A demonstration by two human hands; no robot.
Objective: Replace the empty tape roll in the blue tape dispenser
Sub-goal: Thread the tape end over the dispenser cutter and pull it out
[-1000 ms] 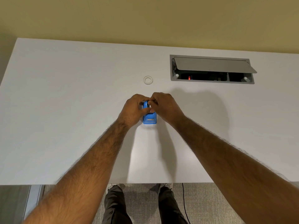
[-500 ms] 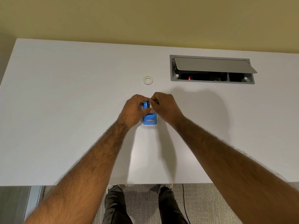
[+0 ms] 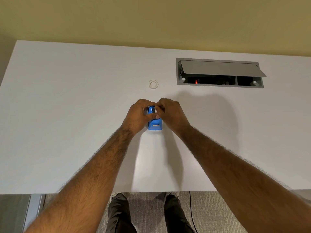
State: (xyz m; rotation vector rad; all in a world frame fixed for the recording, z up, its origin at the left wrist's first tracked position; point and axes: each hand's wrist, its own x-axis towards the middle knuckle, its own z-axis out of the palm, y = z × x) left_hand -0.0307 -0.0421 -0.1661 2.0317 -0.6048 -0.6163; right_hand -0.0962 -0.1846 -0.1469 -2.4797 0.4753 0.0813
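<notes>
I've got the blue tape dispenser (image 3: 155, 126) sitting mid-table (image 3: 67, 132), my left hand (image 3: 138, 115) wrapped around its side to keep it from sliding. My right hand (image 3: 170, 113) pinches narrow at the hub; I can't tell what it grips. The tape ring (image 3: 153, 84) waits well behind, likely within reach for the swap

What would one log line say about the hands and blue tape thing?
left hand: grips blue dispenser | right hand: fingers at its top | white roll: untouched
</notes>
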